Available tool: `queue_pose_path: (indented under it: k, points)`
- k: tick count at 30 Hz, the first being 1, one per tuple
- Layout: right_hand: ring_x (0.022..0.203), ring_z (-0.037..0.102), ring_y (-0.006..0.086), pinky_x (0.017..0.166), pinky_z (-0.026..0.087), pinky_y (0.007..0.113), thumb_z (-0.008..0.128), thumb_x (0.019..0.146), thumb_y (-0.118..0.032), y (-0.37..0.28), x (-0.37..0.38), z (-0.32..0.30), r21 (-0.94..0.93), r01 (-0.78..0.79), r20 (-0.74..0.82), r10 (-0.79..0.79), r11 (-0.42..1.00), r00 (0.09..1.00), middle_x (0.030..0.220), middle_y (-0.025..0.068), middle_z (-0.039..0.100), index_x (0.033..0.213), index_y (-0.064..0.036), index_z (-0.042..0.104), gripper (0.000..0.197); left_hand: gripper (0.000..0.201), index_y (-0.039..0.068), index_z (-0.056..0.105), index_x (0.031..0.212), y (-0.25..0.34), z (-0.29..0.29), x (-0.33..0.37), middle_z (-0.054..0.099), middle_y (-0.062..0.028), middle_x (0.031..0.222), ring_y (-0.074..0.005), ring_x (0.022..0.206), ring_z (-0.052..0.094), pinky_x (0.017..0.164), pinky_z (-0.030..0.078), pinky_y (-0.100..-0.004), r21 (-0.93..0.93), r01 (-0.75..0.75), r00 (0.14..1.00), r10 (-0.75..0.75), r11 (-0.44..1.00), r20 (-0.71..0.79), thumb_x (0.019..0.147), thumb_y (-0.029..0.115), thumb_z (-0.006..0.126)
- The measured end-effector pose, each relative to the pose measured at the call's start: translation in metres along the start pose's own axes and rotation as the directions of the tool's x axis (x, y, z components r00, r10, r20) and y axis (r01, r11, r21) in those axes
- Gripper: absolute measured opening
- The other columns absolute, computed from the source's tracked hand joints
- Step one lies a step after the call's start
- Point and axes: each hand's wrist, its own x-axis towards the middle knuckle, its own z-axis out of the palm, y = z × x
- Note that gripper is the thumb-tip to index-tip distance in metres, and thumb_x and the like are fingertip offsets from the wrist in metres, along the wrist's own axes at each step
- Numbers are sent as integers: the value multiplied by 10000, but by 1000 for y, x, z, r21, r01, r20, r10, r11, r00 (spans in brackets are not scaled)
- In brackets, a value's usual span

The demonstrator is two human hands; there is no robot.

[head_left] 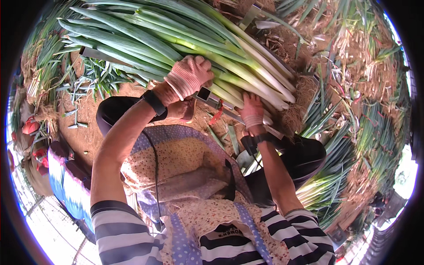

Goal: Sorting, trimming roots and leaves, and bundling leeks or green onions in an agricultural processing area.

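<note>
A big bundle of long green onions (221, 53) lies across a metal frame (227, 112) in front of me, leaves to the left and white ends to the right. My left hand (190, 76), in a pale pink glove, is closed at the near side of the bundle, around the middle of the stalks. Close to the white ends, my right hand (251, 109), also gloved, has its fingers curled against the nearest stalks. Some of its fingertips are hidden among the onions.
Cut green leaf pieces (99, 75) litter the brown soil at left. More onions (327, 176) lie in heaps along the right, with loose roots (304, 99) beside the white ends. My bent knees flank the frame. A red strip (216, 117) hangs by it.
</note>
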Motion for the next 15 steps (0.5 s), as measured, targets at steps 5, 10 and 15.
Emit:
queue_pose_path:
  k: [5, 10, 15]
  points:
    - [1036, 508, 319, 808, 447, 431, 794, 601, -311, -5, 1, -6, -11, -24, 27, 25, 1000, 999, 1068, 134, 557, 1094, -106, 540, 592, 88, 211, 580, 790, 1, 10, 1, 505, -12, 871, -202, 836, 516, 643, 483, -330, 14, 36, 992, -34, 999, -121, 739, 282, 572]
    - [1032, 523, 314, 848, 462, 422, 796, 592, -323, -3, 0, -7, 23, -23, -10, 23, 999, 1000, 1092, 125, 577, 1049, -110, 565, 554, 212, 199, 626, 935, 1, 8, 34, 572, -27, 936, -217, 937, 542, 745, 513, -331, 6, 99, 966, -97, 995, 240, 812, 363, 568]
    - [1009, 536, 309, 796, 485, 406, 800, 587, -301, -9, -6, -16, 4, -41, 6, 41, 999, 999, 1088, 122, 575, 1063, -108, 555, 568, 280, 161, 637, 903, 2, 4, 30, 579, -37, 956, -231, 975, 521, 803, 485, -333, -36, 55, 975, -46, 998, 215, 809, 412, 556]
